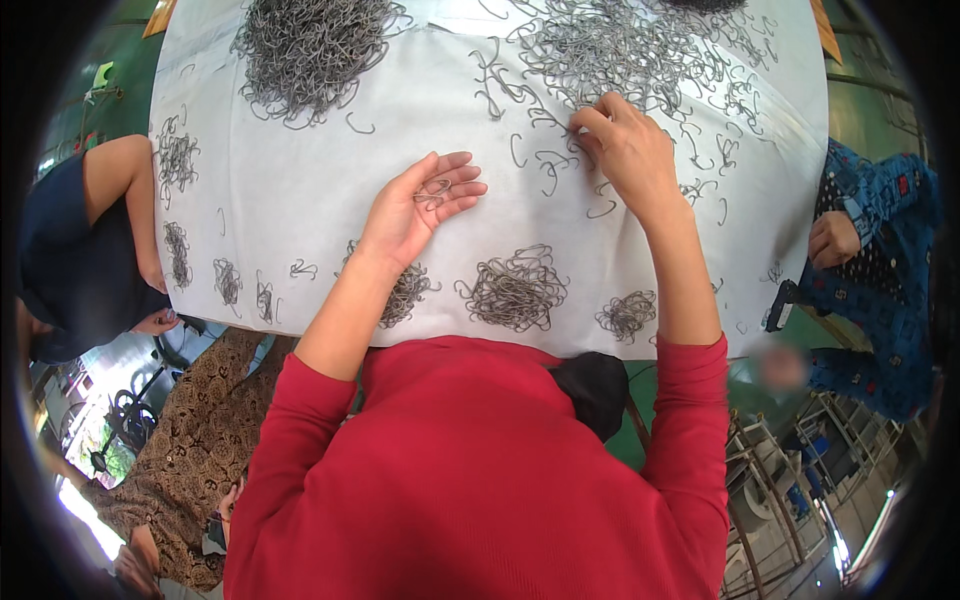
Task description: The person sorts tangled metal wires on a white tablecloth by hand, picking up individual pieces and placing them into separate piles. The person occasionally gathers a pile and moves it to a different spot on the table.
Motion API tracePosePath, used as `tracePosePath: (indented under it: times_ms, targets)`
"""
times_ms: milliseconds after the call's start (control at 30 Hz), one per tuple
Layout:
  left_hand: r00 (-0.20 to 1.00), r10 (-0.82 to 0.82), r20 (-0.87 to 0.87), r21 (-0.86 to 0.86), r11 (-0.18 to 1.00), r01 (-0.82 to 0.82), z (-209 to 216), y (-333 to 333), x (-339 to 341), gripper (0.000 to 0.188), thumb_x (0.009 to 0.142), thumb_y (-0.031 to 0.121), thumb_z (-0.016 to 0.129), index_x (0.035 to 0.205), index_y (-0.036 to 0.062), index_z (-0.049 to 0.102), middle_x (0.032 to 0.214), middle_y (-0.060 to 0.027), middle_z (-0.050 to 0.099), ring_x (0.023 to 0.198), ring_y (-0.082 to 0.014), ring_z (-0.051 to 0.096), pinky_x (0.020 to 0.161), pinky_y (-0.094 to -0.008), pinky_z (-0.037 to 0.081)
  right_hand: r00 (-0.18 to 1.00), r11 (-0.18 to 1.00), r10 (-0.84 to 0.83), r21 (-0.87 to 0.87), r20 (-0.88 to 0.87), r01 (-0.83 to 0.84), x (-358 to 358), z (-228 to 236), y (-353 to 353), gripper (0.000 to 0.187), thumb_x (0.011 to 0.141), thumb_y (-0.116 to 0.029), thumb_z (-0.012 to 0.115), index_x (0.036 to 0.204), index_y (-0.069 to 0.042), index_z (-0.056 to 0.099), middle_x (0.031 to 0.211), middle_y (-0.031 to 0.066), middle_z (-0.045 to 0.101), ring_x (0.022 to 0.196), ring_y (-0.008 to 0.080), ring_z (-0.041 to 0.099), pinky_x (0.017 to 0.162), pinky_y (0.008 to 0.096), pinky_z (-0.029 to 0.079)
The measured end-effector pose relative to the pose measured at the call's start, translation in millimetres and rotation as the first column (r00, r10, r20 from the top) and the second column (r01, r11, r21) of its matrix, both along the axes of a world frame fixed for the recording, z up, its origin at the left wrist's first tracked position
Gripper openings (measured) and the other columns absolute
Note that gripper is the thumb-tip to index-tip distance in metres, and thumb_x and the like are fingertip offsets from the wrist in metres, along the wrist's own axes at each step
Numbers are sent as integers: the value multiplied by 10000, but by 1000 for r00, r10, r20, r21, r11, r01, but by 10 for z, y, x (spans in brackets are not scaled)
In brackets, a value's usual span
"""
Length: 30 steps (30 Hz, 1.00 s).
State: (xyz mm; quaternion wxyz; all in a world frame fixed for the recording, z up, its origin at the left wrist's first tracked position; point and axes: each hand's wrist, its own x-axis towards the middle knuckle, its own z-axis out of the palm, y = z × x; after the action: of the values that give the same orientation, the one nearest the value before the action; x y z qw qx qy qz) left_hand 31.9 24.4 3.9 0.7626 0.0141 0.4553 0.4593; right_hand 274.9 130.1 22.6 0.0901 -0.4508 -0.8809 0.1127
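Palm up over the white table sheet, my left hand (412,205) is cupped, with a few bent metal wire hooks (432,194) lying across its palm and fingers. My right hand (628,150) is farther off to the right, palm down. Its thumb and forefinger are pinched at a wire hook (580,138) by the near edge of a loose, spread pile of hooks (600,50). Single hooks (548,165) lie scattered just left of those fingertips. Part of the pinched hook is hidden by the fingers.
A dense dark hook pile (312,50) sits at the far left. Smaller heaps lie along the near edge: one (515,290) in the middle, one (627,316) to its right, one (405,295) beneath my left forearm. Other people sit at left (85,240) and right (865,270).
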Motion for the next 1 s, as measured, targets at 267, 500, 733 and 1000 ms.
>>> tracePosePath:
  times_ms: [267,500,733,1000]
  targets:
    - [1000,-3,-13,12,1000,4,9,-15,-3,395,960,239,409,1162,-88,501,1057,-185,598,975,-282,613,863,-341,516,988,989,-118,-100,-100,108,28,99,-67,90,780,-100,609,867,-98,586,836,66,562,803,247,566,673,361,454]
    - [1000,1,-4,27,1000,-1,-27,-16,-5,396,961,238,406,1165,-89,497,1067,-187,594,987,-284,608,866,-342,516,926,848,-223,-529,-306,30,69,229,-631,59,777,-98,625,818,-56,620,767,96,604,710,288,592,635,370,465]
    - [1000,1,-15,26,1000,-1,-2,-10,4,397,962,242,407,1160,-89,502,1072,-189,594,990,-291,607,864,-343,520,922,838,-281,-536,-266,101,-60,285,-978,161,781,-112,626,935,-62,633,805,97,594,691,282,600,612,369,473]
    - [1000,1,7,6,1000,-1,16,-3,0,394,963,246,406,1162,-79,506,1061,-180,595,980,-282,611,856,-337,520,945,872,-301,-438,-124,220,-460,100,-980,478,823,-164,588,1279,-93,465,867,156,604,678,332,610,593,415,488]
